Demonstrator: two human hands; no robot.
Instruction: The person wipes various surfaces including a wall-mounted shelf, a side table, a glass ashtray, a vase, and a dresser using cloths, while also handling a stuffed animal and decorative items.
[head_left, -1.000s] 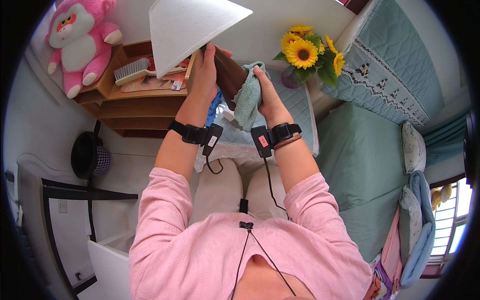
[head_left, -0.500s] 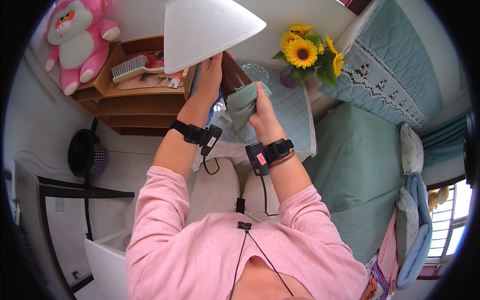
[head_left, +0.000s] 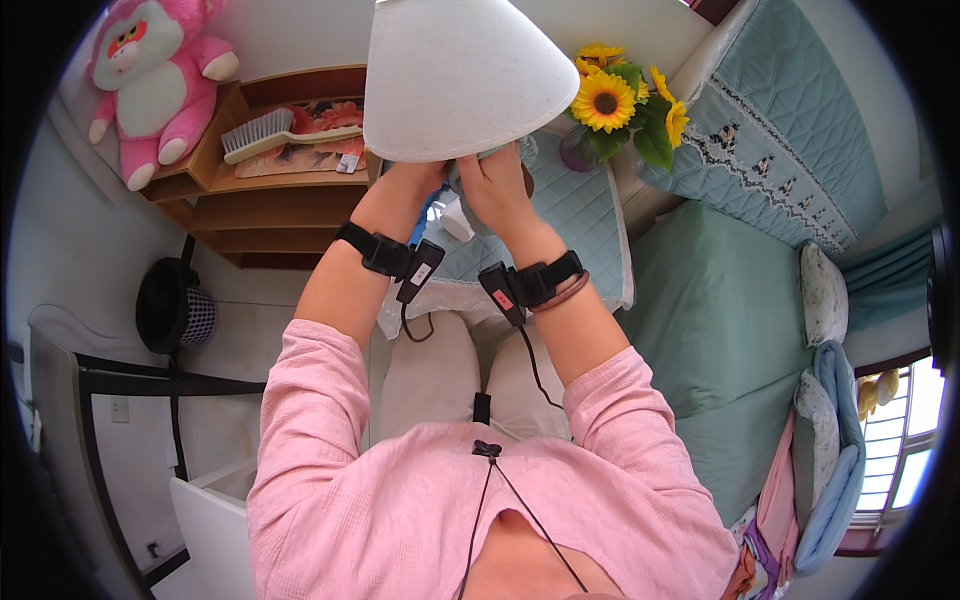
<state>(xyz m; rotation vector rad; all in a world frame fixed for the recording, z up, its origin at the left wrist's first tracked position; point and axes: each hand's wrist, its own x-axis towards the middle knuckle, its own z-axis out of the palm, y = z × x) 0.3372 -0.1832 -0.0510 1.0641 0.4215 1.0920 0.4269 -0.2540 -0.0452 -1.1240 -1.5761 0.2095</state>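
Note:
A table lamp with a white cone-shaped shade [head_left: 465,85] is held up in front of me, above a table with a quilted pale-blue cover [head_left: 590,225]. My left hand [head_left: 412,182] is under the shade's lower rim, at the lamp's neck; its fingertips are hidden by the shade. Close beside it, my right hand [head_left: 493,190] presses a green cloth against the lamp just below the shade. Most of the cloth is covered by the fingers. Only a bit of the brown lamp base [head_left: 528,182] shows past the right hand. A small white object [head_left: 457,220] lies on the cover below.
At left stands a wooden shelf [head_left: 270,215] with a white-bristled brush [head_left: 262,135] on it and a pink plush toy [head_left: 160,90] on top. Sunflowers [head_left: 606,102] fill a vase behind the table. A green-covered bed [head_left: 710,320] is at right, a dark basket [head_left: 175,308] at left.
The lamp has shifted right and its shade has tipped toward me. My right hand has moved up with the cloth, from the lower brown body to just under the shade.

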